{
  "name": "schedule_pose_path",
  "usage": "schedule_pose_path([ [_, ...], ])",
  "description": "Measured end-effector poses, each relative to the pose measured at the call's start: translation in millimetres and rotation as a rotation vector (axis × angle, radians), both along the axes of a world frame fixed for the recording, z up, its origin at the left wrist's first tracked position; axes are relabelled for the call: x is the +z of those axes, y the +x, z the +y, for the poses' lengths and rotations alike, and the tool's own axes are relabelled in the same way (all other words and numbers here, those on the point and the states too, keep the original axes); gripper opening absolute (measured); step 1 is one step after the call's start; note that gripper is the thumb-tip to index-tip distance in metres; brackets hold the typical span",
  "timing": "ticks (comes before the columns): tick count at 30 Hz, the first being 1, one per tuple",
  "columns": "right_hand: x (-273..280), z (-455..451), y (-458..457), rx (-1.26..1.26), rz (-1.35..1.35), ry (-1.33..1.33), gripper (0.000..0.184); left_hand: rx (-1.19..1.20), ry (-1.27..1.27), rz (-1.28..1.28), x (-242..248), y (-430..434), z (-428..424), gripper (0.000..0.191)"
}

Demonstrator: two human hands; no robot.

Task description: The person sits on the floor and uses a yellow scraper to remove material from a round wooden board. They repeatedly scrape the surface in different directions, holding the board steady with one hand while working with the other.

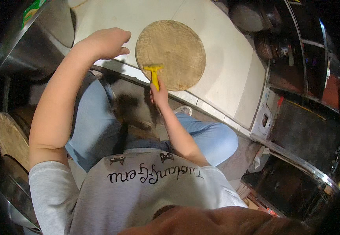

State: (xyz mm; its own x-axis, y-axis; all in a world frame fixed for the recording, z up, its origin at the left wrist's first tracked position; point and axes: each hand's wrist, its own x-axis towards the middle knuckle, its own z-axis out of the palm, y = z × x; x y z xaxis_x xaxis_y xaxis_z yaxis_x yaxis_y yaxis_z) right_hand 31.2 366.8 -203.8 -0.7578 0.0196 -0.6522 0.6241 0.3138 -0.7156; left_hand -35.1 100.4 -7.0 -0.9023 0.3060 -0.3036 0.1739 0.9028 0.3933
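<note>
A round wooden board (pixel 173 50) lies flat on the white tiled surface (pixel 226 88) before me. My right hand (pixel 159 94) is closed around the handle of a yellow T-shaped scraper (pixel 155 73). The scraper's wide head is over the near left part of the board; whether its edge touches the wood I cannot tell. Just left of the board, my left hand (pixel 112 42) is raised with thumb and fingers apart, and nothing shows in it. Its palm side is partly hidden.
At the upper left stands a large metal vessel (pixel 40 38), with a green package (pixel 32 11) by its rim. Another round wooden board (pixel 9 135) leans at the left. A socket-like fitting (pixel 265 119) and a dark glossy panel (pixel 302 126) are at the right.
</note>
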Motion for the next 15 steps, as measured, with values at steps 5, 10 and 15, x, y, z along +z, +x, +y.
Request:
schedule_pose_path([
  [5, 8, 6, -4, 0.037, 0.058, -0.052, 0.054, -0.008, 0.025, -0.023, 1, 0, -2, 0.032],
  [10, 14, 22, 21, 0.078, 0.052, 0.009, 0.050, 0.027, -0.010, -0.027, 2, 0, -6, 0.033],
  [15, 9, 23, 17, 0.126, 0.225, -0.013, 0.049, 0.000, 0.012, -0.029, 2, -2, -1, 0.033],
])
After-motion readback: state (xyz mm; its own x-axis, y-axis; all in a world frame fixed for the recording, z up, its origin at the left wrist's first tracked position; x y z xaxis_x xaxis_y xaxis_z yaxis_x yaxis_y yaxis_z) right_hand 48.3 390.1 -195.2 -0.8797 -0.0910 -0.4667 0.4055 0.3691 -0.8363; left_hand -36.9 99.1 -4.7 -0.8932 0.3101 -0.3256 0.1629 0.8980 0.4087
